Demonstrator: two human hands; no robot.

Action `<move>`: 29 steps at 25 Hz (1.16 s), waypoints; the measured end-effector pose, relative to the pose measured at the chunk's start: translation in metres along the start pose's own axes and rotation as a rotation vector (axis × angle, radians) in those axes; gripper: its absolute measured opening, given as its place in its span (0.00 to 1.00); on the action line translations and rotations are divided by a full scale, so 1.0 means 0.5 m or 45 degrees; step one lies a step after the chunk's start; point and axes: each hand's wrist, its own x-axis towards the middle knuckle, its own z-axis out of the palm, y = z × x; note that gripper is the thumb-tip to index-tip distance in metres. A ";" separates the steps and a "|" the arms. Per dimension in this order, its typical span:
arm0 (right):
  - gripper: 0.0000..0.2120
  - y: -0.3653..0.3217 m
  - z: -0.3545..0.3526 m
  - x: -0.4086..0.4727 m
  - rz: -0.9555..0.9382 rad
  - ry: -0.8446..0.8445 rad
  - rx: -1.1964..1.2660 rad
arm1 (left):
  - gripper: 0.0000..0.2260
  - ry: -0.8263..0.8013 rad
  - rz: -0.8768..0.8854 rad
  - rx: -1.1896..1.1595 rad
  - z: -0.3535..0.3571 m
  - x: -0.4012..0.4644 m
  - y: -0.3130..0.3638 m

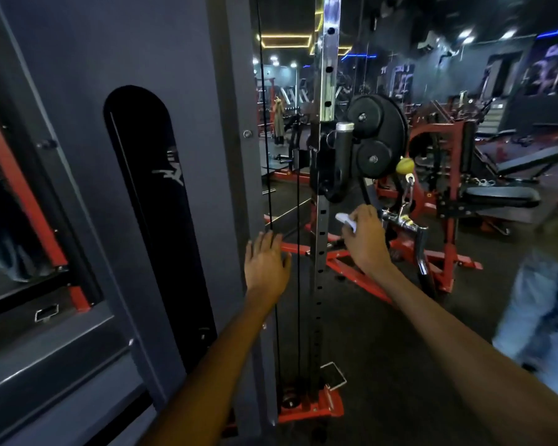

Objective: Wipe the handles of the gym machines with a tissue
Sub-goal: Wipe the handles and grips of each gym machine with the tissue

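Head view: right hand (364,235), centre-right of frame, gripped a white tissue (345,220) in curled fingers, just left of the chrome handle (403,222) hanging on a chain. Left hand (266,260), lower centre, was spread flat, fingers straight, beside the cable (268,156)

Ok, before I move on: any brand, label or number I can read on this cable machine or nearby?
None readable.
Pale logo mark on the machine's dark oval panel: stylised, mirrored-looking, not legible.
Wall graphics in the background: too blurred.
Weight plates: no legible numbers.
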 end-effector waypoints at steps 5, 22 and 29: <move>0.13 0.051 0.083 0.156 -0.333 0.209 -0.020 | 0.26 0.358 -0.021 0.086 0.017 0.224 -0.054; 0.17 0.100 0.087 0.355 -0.939 0.254 -0.941 | 0.30 0.813 -0.058 0.143 0.063 0.536 -0.204; 0.16 0.104 0.107 0.338 -0.957 0.161 -1.040 | 0.35 0.876 -0.132 -0.015 0.049 0.537 -0.196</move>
